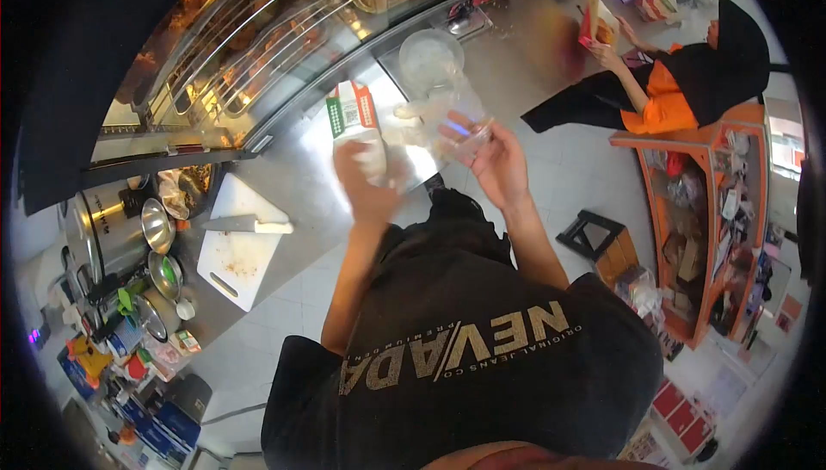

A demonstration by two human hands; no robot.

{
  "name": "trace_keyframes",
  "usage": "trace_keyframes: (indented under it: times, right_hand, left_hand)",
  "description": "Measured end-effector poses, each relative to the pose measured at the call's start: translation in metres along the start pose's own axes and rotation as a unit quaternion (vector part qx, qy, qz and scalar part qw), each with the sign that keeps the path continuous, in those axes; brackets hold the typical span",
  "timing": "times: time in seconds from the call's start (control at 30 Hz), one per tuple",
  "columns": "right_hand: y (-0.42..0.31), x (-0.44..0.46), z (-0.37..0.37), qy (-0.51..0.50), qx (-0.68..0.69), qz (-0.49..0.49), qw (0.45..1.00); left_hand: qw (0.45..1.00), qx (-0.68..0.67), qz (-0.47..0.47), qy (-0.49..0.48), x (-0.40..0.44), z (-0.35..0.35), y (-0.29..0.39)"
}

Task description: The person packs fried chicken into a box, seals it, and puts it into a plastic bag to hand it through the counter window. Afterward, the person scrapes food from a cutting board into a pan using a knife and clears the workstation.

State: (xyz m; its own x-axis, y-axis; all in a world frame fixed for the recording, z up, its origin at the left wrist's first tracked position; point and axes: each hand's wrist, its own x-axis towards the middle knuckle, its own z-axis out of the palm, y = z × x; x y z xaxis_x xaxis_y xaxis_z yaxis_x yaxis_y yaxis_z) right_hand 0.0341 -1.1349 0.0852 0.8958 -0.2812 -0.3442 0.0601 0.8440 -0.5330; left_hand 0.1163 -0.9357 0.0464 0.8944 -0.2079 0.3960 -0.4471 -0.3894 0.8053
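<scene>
My right hand [501, 164] pinches a clear plastic bag [460, 126] over the metal counter. My left hand [368, 184] is smeared by motion and its fingers do not show clearly. It is at the near end of a white paper packet [351, 113] with green and red printed patterns. Whether it grips the packet, I cannot tell. Between the hands lies some pale, crumpled see-through material [409, 130]. Just beyond the bag is a round translucent tub or lid [430, 61].
To the left, a knife [245, 224] lies across a white cutting board [232, 268]. Metal bowls [157, 227] stand beyond it. A lit glass food case [284, 48] runs along the back. At right, a co-worker in black and orange [671, 91] holds a box [598, 27] near orange shelves [688, 319].
</scene>
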Motion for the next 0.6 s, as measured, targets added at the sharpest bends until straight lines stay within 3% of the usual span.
trace_keyframes:
  times: [0.1,0.2,0.3,0.4,0.5,0.6]
  right_hand:
    - [-0.01,-0.006,-0.025,-0.052,0.049,0.02,0.997]
    - [-0.016,-0.004,-0.049,-0.044,-0.067,-0.041,0.996]
    - [-0.018,0.016,-0.072,0.114,-0.03,-0.025,0.993]
    - [-0.034,0.039,-0.071,-0.009,0.2,0.003,0.98]
    - [-0.057,0.042,-0.043,-0.119,0.087,-0.002,0.989]
    - [-0.078,0.062,-0.039,-0.105,0.005,-0.029,0.994]
  left_hand:
    - [0.983,0.017,0.15,-0.108,0.003,0.051,0.085]
    - [0.967,-0.012,0.178,-0.182,-0.019,0.093,0.08]
    - [0.965,-0.038,0.179,-0.187,-0.034,0.11,0.095]
    - [0.974,-0.056,0.157,-0.152,-0.024,0.126,0.099]
    - [0.98,-0.078,0.144,-0.117,-0.003,0.135,0.107]
    - [0.974,-0.137,0.139,-0.114,0.012,0.147,0.116]
